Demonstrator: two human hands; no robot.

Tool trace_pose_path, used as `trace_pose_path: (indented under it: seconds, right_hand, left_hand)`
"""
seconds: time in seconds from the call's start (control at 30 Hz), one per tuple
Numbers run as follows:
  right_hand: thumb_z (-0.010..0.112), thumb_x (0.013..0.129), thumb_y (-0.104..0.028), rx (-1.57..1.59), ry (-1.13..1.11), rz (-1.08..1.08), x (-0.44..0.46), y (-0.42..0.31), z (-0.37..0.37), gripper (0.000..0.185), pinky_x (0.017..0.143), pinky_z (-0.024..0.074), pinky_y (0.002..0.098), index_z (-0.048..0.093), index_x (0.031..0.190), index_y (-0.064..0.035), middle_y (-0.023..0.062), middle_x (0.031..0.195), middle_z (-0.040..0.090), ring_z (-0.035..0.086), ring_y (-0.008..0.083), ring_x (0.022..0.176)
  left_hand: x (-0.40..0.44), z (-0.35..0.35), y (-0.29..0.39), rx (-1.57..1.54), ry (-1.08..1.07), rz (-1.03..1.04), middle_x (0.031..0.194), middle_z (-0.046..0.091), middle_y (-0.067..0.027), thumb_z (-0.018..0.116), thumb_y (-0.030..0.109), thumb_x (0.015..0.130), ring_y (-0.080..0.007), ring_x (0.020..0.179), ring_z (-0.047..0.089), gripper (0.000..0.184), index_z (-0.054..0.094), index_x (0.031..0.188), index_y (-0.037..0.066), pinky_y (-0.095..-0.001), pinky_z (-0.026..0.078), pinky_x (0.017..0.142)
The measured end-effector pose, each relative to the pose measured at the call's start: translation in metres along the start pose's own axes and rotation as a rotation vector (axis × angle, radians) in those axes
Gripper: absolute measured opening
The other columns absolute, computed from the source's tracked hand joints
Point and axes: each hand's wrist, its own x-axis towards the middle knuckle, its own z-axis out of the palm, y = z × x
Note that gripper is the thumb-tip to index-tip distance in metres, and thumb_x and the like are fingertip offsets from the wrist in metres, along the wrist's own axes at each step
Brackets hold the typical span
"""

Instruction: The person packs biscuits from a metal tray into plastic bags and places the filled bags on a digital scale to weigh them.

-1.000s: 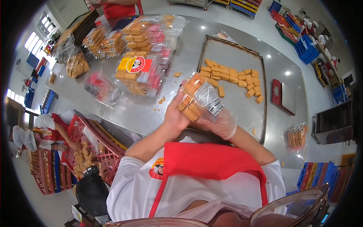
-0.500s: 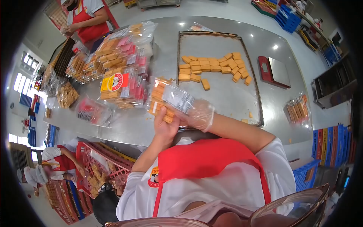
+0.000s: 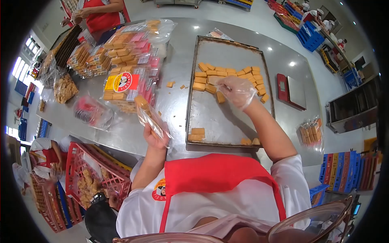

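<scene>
My left hand (image 3: 156, 137) is closed around a clear plastic pack of biscuits (image 3: 146, 111), tilted so that its narrow side shows, left of the metal tray. Over the tray (image 3: 227, 123), my right hand (image 3: 239, 91), in a clear plastic glove, reaches to the rows of loose golden biscuits (image 3: 221, 71). Its fingers are curled together at the row's near edge, beside a biscuit (image 3: 220, 97) that stands apart. Whatever lies between those fingertips is hidden. Two more biscuits (image 3: 197, 134) rest in the tray's near left corner.
Filled biscuit packs (image 3: 125, 83) are piled left of the tray. A red scale (image 3: 291, 91) stands to its right, with another pack (image 3: 311, 133) nearer me. Crumbs (image 3: 170, 84) dot the table. Co-workers stand at the far left (image 3: 101, 16) and lower left (image 3: 48, 154), near a red crate (image 3: 75, 162).
My right hand has left the pack and moved forward onto the tray's biscuits. The left hand has shifted left with the pack, turning it from face-up to edge-on.
</scene>
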Motion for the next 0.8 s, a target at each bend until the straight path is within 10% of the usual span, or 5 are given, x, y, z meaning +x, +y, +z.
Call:
trace_pose_path:
  seconds: [0.8]
  right_hand:
    - [0.060,0.072,-0.014,0.077,-0.314,0.104,-0.009,0.012,0.016,0.012,0.064,0.0456,0.0344,0.055,0.079,-0.0067,0.0121,0.077,0.059,0.057,0.0290,0.073]
  left_hand:
    - [-0.002,0.001,-0.007,0.159,0.028,-0.095,0.104,0.056,-0.0117,0.058,0.017,0.077,-0.0263,0.094,0.057,0.043,0.045,0.116,0.005,-0.0424,0.046,0.079]
